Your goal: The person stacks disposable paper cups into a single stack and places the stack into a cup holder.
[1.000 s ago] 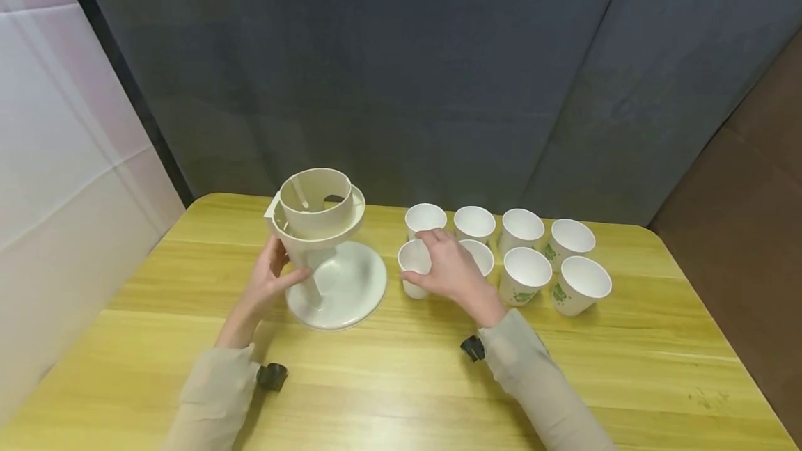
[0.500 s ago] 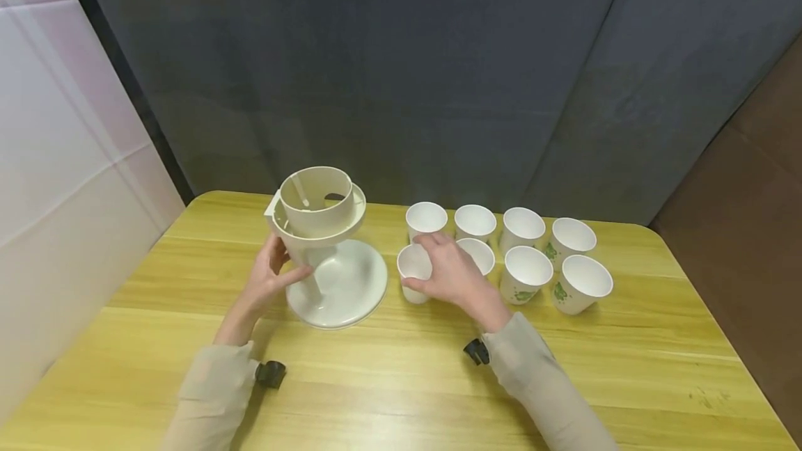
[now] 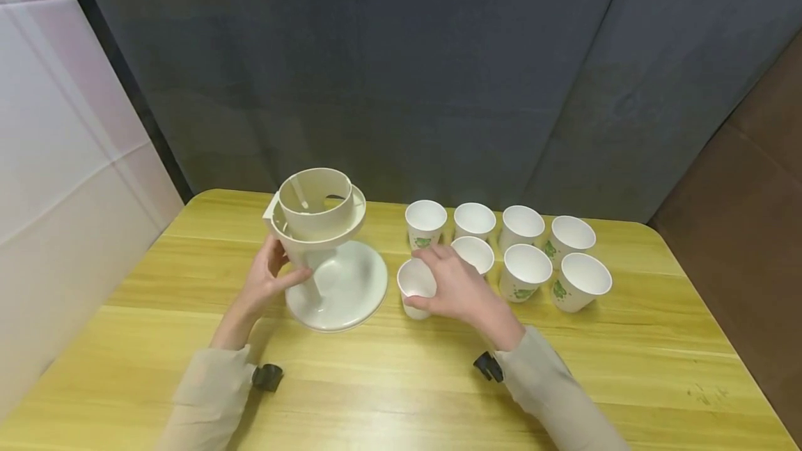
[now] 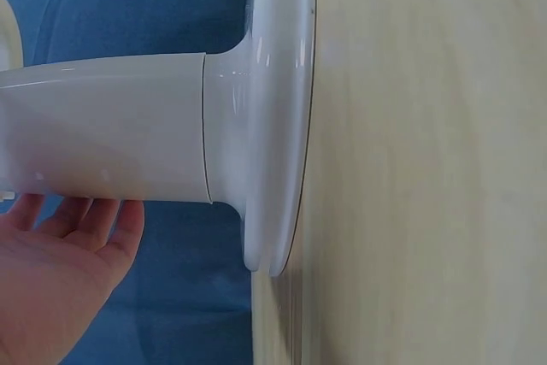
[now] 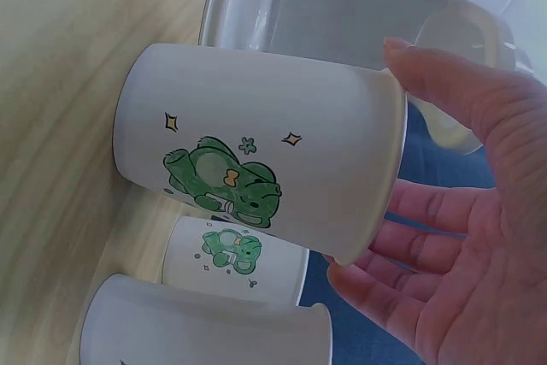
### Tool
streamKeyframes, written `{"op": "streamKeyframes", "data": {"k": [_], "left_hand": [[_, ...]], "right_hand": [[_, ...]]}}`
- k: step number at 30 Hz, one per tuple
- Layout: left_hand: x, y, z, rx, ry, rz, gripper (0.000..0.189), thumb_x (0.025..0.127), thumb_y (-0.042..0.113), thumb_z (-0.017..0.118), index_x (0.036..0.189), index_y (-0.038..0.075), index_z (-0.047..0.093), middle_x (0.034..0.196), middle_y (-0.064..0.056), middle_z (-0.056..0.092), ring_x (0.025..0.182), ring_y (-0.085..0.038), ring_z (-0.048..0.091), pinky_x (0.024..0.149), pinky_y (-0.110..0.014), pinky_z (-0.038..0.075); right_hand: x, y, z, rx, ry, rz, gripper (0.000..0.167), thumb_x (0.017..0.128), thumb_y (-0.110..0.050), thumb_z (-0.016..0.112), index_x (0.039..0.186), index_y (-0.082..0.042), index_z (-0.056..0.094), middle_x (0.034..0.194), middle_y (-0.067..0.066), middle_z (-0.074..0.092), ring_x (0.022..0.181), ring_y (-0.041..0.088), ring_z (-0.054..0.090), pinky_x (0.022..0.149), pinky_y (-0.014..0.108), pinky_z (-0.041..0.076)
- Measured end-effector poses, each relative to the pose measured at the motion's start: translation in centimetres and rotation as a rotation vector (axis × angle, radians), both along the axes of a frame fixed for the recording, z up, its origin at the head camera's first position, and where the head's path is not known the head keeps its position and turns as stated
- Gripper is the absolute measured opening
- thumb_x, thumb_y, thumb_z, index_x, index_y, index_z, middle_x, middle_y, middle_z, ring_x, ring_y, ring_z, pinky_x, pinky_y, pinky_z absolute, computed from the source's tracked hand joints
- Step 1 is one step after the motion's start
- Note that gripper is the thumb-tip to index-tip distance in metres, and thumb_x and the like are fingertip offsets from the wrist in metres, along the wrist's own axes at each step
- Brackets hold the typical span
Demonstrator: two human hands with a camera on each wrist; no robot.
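1. Your right grip has come closer to you, bringing the near-left cup with it.
2. That cup is now out of line with the neighbouring cup, nearer you.
3. The far-left cup now shows its green print, hidden before.
4. Your right sleeve has shifted back and rightward.
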State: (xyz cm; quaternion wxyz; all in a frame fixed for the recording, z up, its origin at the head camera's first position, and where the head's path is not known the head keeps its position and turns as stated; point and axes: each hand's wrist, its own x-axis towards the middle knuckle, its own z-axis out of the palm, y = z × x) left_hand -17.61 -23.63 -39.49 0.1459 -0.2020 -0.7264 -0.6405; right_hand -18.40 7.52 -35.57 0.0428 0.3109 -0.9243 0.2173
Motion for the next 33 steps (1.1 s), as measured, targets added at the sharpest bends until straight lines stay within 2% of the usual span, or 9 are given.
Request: {"op": "streamKeyframes", "data": {"k": [7,17,22,33], "left_hand": [[0.2,0.1,0.2,-0.004,-0.005,0.0,0.074,0.068,-0.013,0.061,0.133,0.016,0.042,0.117,0.007,0.053,0.107,-0.012,0.048,0.089,-0.023,0.038],[0.4,0.1,0.2,0.001,-0.003,-0.008,0.075,0.069,-0.013,0.06,0.136,0.015,0.04,0.118,0.007,0.052,0.107,-0.012,0.048,0.089,-0.024,0.038],[0.5,0.1,0.1,0.006,-0.008,-0.011,0.077,0.068,-0.014,0.06,0.137,0.014,0.039,0.119,0.007,0.052,0.108,-0.012,0.048,0.09,-0.025,0.038],[1.0,0.0,0.1,-0.004,-0.029,-0.013,0.077,0.069,-0.015,0.06,0.136,0.016,0.039,0.119,0.008,0.051,0.107,-0.01,0.048,0.089,-0.023,0.037]], "right_hand": [[1.0,0.7,-0.3,-0.024,0.048,0.031,0.066,0.067,-0.037,0.082,0.119,-0.004,0.058,0.12,0.013,0.058,0.111,0.029,0.052,0.083,0.043,0.051],[2.5,1.9,-0.3,-0.038,0.023,0.058,0.067,0.067,-0.037,0.082,0.12,-0.005,0.056,0.118,0.011,0.059,0.106,0.028,0.054,0.08,0.044,0.051],[3.0,2.7,-0.4,-0.054,0.034,0.067,0.068,0.066,-0.037,0.083,0.12,-0.004,0.056,0.116,0.01,0.058,0.105,0.028,0.055,0.082,0.044,0.051],[3.9,3.9,-0.5,-0.053,0.052,0.087,0.07,0.067,-0.036,0.083,0.122,-0.004,0.055,0.117,0.011,0.057,0.102,0.027,0.056,0.078,0.042,0.053]]}}
